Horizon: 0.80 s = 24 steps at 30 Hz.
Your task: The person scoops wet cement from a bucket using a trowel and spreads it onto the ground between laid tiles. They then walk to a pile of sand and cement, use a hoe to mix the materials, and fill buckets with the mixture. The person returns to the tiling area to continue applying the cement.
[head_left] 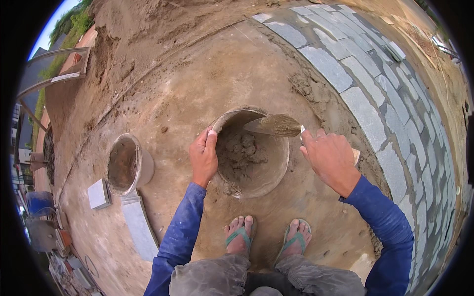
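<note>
A mortar-smeared bucket [283, 170] stands on the ground in front of my feet, with lumps of wet mortar [243, 152] inside it. My left hand [203, 157] grips its rim on the left side, thumb over the edge. In my right hand [330, 159] is the handle of a trowel [276, 125], held to the right of the bucket. The trowel's blade reaches left over the bucket's far rim and carries mortar on its face. Part of the handle is hidden behind my fingers.
A second bucket [147, 167], tilted in view, stands to the left. Beside it lie a small stack of square tiles [99, 194] and long grey slabs [138, 222]. Grey stone paving [364, 111] with mortar joints runs along the right. A dirt bank [148, 34] rises at the far side.
</note>
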### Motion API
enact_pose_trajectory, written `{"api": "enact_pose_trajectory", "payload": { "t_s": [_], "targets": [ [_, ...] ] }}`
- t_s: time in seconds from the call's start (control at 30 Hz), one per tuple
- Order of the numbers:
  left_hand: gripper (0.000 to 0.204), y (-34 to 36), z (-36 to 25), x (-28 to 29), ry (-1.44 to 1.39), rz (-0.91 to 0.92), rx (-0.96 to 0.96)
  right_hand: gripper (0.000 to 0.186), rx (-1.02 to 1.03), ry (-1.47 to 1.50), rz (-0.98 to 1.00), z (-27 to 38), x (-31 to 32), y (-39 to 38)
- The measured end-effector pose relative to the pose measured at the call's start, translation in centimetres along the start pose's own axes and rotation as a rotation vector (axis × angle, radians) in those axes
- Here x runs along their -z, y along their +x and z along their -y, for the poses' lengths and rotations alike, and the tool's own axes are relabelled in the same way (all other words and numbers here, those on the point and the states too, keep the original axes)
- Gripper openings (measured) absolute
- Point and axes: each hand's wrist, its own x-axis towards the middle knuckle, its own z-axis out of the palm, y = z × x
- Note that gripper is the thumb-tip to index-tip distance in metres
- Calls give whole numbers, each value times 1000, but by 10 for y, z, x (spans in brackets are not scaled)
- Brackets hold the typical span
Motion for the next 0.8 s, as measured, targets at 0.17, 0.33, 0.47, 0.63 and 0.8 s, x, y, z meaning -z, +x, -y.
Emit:
{"api": "enact_pose_trajectory", "payload": {
  "t_s": [0.17, 0.33, 0.47, 0.63, 0.8],
  "targets": [
    [38, -7, -25, 1, 100, 133, 38, 18, 39, -212, -83, 51, -54, 31],
    [36, 2, -20, -9, 46, 172, -32, 18, 36, 21, 93, 72, -117, -24],
    [34, 12, -15, -7, 95, 172, -108, 18, 84, 5, 95, 61, -80, -31],
    [32, 18, -48, -37, 240, 255, -113, 23, -76, -310, -54, 42, -83, 28],
    [33, 29, -34, -48, 165, 281, -72, 23, -80, -322, 197, 62, -122, -14]
  ]
}}
